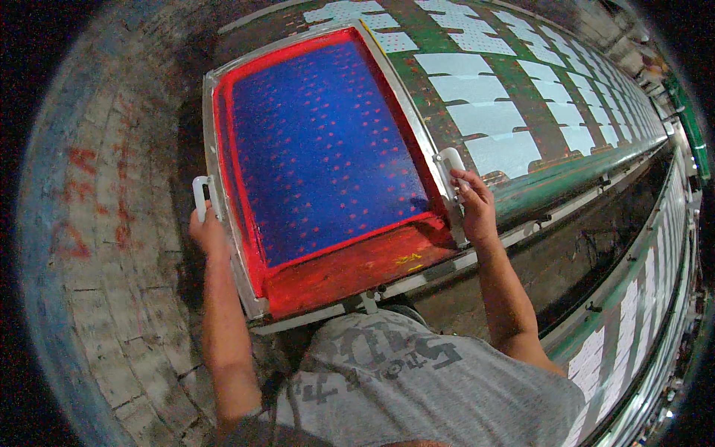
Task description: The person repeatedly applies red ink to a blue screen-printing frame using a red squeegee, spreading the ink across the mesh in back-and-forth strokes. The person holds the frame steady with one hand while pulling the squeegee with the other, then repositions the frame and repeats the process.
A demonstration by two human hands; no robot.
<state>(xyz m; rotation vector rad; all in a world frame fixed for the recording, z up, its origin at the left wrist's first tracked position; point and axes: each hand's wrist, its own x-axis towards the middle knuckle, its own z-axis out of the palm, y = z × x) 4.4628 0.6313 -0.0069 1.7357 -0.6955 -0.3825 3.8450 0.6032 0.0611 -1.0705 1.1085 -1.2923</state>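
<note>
In front of me is a screen printing frame [397, 97] with a metal border, red ink along its inner edges and a blue mesh [320, 149] dotted with red spots. My left hand [208, 227] is closed around the white handle [201, 192] on the frame's left side. On the right side, my right hand [474, 201] grips a second white handle [451, 162], its fingers curled at the lower part. A red-stained strip [350, 272] lies along the near end of the frame.
A long green printing table [536, 182] runs away to the right, carrying rows of pale cut fabric pieces [499, 153]; some far ones show dots. A metal rail [514, 237] follows its near edge. Another table with pale pieces [588, 357] stands at right. Left is a block wall [112, 298].
</note>
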